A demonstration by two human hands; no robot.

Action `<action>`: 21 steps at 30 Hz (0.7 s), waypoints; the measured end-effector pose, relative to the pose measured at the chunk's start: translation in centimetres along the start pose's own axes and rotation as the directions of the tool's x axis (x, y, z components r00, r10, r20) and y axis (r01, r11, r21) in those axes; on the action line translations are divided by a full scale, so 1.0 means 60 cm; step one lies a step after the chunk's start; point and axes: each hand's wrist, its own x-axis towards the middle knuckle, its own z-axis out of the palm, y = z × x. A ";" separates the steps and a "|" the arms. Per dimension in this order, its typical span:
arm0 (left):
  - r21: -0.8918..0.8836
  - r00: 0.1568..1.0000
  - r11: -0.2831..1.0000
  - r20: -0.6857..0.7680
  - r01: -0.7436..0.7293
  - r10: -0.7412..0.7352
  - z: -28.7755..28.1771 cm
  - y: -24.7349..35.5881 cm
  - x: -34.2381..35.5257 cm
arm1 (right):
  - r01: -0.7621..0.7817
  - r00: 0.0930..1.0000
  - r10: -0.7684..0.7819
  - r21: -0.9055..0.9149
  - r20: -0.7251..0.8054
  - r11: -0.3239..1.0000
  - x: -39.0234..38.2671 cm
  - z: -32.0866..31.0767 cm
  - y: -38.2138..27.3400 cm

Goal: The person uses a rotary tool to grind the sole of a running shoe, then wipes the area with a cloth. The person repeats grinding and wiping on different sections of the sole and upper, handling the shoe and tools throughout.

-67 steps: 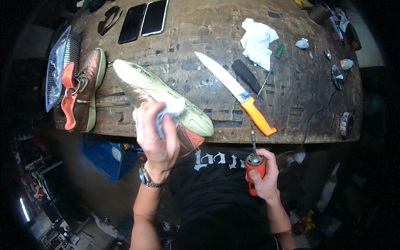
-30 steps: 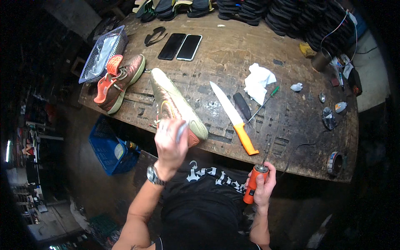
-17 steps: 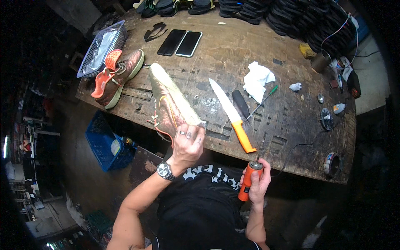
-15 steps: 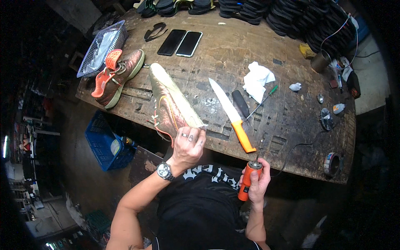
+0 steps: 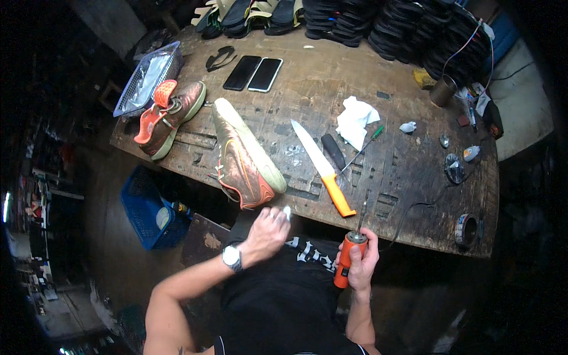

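My right hand (image 5: pixel 364 260) is wrapped round an orange rotary tool (image 5: pixel 342 277), its thin metal bit pointing up and away from me. A cord trails from near it over the table. My left hand (image 5: pixel 269 232), with a watch on the wrist, is closed just in front of the table edge. A small whitish piece (image 5: pixel 287 212) shows at its fingertips, too blurred to name. Just beyond this hand lies a brown and orange sneaker (image 5: pixel 239 157) on its side, pale sole to the right, heel toward me. Its mate, another sneaker (image 5: pixel 171 115), stands to the left.
An orange-handled knife (image 5: pixel 324 163), a black sheath-like piece (image 5: pixel 334 152), a green-handled screwdriver (image 5: pixel 370 141) and crumpled white cloth (image 5: pixel 358 121) lie mid-table. Two phones (image 5: pixel 253 74) and a basket (image 5: pixel 145 83) are farther back. Stacked black soles (image 5: pixel 408 29) line the far edge. A tape roll (image 5: pixel 466 230) sits front right.
My left hand has come off the sneaker's heel toward me, with the whitish piece that was at the heel apparently in its fingers. My right hand still holds the rotary tool.
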 end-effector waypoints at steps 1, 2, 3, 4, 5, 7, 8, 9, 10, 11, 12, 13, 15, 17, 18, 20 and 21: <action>-0.071 0.995 0.997 -0.099 -0.023 0.015 -0.006 0.005 -0.005 | -0.020 1.000 0.020 -0.005 0.007 1.000 -0.001 -0.002 0.000; -0.104 0.992 0.994 -0.119 0.023 -0.036 -0.012 0.006 -0.008 | -0.004 1.000 0.007 -0.084 0.026 0.996 -0.003 -0.002 -0.002; -0.134 0.972 0.990 -0.224 0.045 -0.074 -0.019 0.001 -0.008 | 0.019 0.998 -0.008 -0.156 0.069 0.988 0.001 -0.002 -0.004; -0.139 0.931 0.990 -0.361 -0.002 -0.048 -0.025 -0.003 -0.006 | 0.018 0.996 -0.005 -0.162 0.084 0.987 0.002 0.001 -0.006; -0.181 0.884 0.983 -0.453 0.039 -0.118 -0.030 -0.016 -0.003 | 0.014 0.989 0.016 -0.203 0.144 0.979 0.006 0.006 -0.009; -0.192 0.791 0.970 -0.566 0.146 -0.231 -0.035 -0.043 0.009 | 0.038 0.966 0.041 -0.298 0.255 0.954 0.018 0.024 -0.012; -0.216 0.757 0.944 -0.565 0.250 -0.329 -0.034 -0.057 0.017 | 0.064 0.954 0.042 -0.339 0.297 0.939 0.026 0.037 -0.012; -0.188 0.774 0.969 -0.585 0.160 -0.242 -0.031 -0.066 0.021 | 0.074 0.948 0.042 -0.344 0.316 0.936 0.033 0.052 -0.011; -0.199 0.792 0.970 -0.565 0.139 -0.230 -0.026 -0.076 0.027 | 0.098 0.943 0.025 -0.350 0.331 0.932 0.043 0.068 -0.006; -0.244 0.788 0.957 -0.553 0.159 -0.272 -0.020 -0.077 0.029 | 0.143 0.941 -0.015 -0.357 0.337 0.923 0.054 0.086 0.001; -0.195 0.813 0.977 -0.551 0.091 -0.186 -0.013 -0.079 0.031 | 0.182 0.938 -0.052 -0.362 0.342 0.914 0.065 0.102 0.010; -0.165 0.872 0.976 -0.446 0.140 -0.201 -0.005 -0.075 0.031 | 0.142 0.942 -0.019 -0.346 0.335 0.928 0.072 0.115 0.019; -0.083 0.903 0.988 -0.403 0.128 -0.150 0.010 -0.064 0.028 | 0.078 0.960 0.042 -0.406 0.278 0.911 0.079 0.138 0.036; -0.122 0.889 0.967 -0.380 0.225 -0.255 0.021 -0.054 0.024 | 0.036 0.971 0.079 -0.468 0.225 0.883 0.082 0.153 0.053; -0.138 0.885 0.954 -0.358 0.265 -0.298 0.025 -0.050 0.022 | 0.097 0.974 0.007 -0.449 0.224 0.888 0.082 0.158 0.060; -0.098 0.891 0.968 -0.378 0.232 -0.252 0.029 -0.049 0.019 | 0.182 0.973 -0.099 -0.427 0.209 0.886 0.084 0.168 0.072; -0.091 0.891 0.970 -0.384 0.226 -0.244 0.030 -0.051 0.019 | 0.225 0.967 -0.152 -0.409 0.204 0.884 0.084 0.171 0.075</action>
